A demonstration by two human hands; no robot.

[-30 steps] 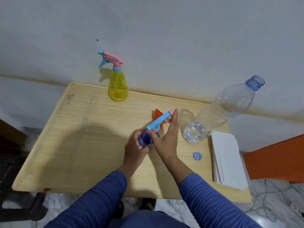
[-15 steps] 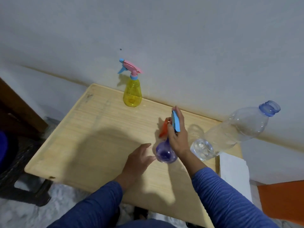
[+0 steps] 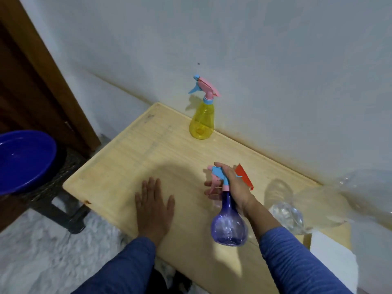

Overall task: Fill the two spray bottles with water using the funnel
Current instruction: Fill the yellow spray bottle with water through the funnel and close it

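Observation:
My right hand (image 3: 234,187) grips the neck and blue-pink trigger head of the purple spray bottle (image 3: 229,227), holding it up above the wooden table (image 3: 131,164). My left hand (image 3: 153,209) rests flat and open on the table, left of that bottle. Behind my right hand the red funnel (image 3: 244,176) pokes out, partly hidden. The yellow spray bottle (image 3: 202,122) with a pink-blue trigger head stands upright at the table's back edge by the wall. A clear plastic water bottle (image 3: 314,206) sits blurred at the right.
A blue basin (image 3: 23,162) sits on a dark stool off the table's left side. A stack of white paper (image 3: 333,262) lies at the table's right front. The wall runs close behind the table, and a brown door frame (image 3: 31,66) stands at the left.
My left hand let go of the purple bottle and now lies flat on the table. My right hand has lifted the bottle by its head. The view swung left, revealing the blue basin.

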